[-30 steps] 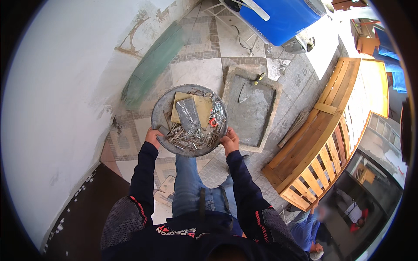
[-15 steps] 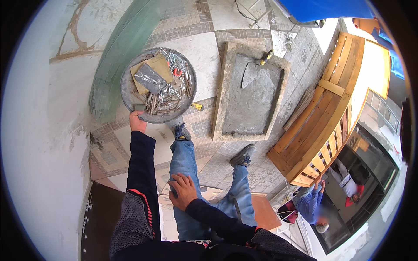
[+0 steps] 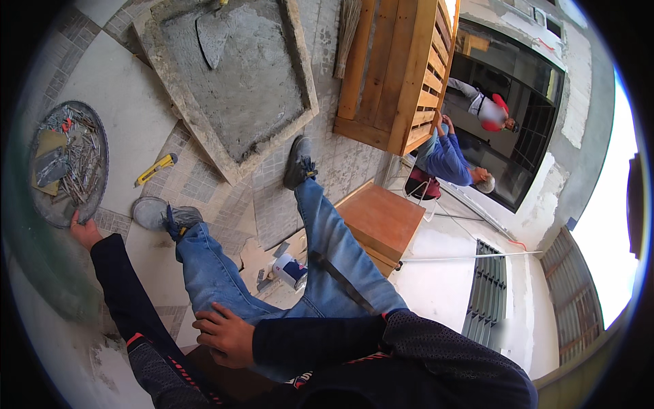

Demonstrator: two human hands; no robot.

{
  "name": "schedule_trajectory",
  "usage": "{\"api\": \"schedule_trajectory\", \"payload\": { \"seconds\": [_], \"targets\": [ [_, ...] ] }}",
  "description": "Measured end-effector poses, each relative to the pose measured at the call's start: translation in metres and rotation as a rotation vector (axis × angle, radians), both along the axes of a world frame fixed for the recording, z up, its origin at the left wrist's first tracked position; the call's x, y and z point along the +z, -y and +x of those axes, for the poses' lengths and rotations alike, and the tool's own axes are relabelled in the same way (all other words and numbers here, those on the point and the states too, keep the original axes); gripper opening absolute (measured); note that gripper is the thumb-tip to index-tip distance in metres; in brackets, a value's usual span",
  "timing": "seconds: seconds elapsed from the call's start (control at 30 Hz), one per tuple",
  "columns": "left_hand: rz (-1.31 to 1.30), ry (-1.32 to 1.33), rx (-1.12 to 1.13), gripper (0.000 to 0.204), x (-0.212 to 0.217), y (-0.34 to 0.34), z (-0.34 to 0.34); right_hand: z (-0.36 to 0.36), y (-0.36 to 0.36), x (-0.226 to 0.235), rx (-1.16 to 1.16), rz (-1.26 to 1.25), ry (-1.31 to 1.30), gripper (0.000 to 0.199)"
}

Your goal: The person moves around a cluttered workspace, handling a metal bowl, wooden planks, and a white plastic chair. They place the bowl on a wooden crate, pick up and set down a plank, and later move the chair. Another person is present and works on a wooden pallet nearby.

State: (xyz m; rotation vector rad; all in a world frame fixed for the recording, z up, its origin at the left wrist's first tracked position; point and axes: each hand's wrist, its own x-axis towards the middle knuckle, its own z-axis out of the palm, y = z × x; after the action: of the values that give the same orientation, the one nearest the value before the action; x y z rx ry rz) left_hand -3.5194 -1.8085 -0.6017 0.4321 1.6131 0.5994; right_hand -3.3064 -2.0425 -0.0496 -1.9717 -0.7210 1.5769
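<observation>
At the far left, a round dark basin (image 3: 104, 163) holds a heap of screws and nails, a tan flat piece and a grey flat plate (image 3: 52, 168). My left hand (image 3: 85, 234) grips its near rim, thumb over the edge. Whether the basin rests on the floor or is held just above it, I cannot tell. My right hand (image 3: 225, 335) lies on my left thigh with its fingers spread, holding nothing. A yellow utility knife (image 3: 156, 170) is on the tiles between the basin and the mortar tray, beyond my left shoe (image 3: 165, 215).
A mortar tray (image 3: 199, 152) ahead holds wet grey mortar and a trowel (image 3: 211, 39). Right of it stand a slatted wooden bench (image 3: 388, 75), a bundle of thin sticks (image 3: 348, 34) and a brown wooden box (image 3: 381, 218). A paint bucket (image 3: 289, 270) sits between my legs. Two people are farther right.
My view has swung right. The basin, with my left hand on its rim, is now farther from the knife and my left shoe. My right hand stays on my leg.
</observation>
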Motion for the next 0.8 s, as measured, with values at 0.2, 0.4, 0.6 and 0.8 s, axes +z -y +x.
{"api": "schedule_trajectory", "payload": {
  "seconds": [0.2, 0.4, 0.6, 0.8],
  "targets": [
    [0.403, -0.639, -1.015, 0.024, 0.019, -0.015, -0.002, 0.007, -0.001, -0.001, -0.005, 0.009, -0.032, 0.036],
    [0.188, -0.396, -1.103, 0.042, 0.037, -0.065, -0.001, 0.011, -0.004, 0.003, -0.087, 0.019, -0.027, 0.032],
    [-0.192, -0.233, -0.219, 0.046, 0.154, -0.023, 0.013, 0.011, 0.010, 0.010, 0.031, -0.022, 0.003, 0.029],
    [-0.513, -0.301, -0.518, 0.042, 0.300, 0.129, -0.005, 0.011, 0.053, 0.013, 0.089, 0.004, 0.027, 0.028]
  ]
}}
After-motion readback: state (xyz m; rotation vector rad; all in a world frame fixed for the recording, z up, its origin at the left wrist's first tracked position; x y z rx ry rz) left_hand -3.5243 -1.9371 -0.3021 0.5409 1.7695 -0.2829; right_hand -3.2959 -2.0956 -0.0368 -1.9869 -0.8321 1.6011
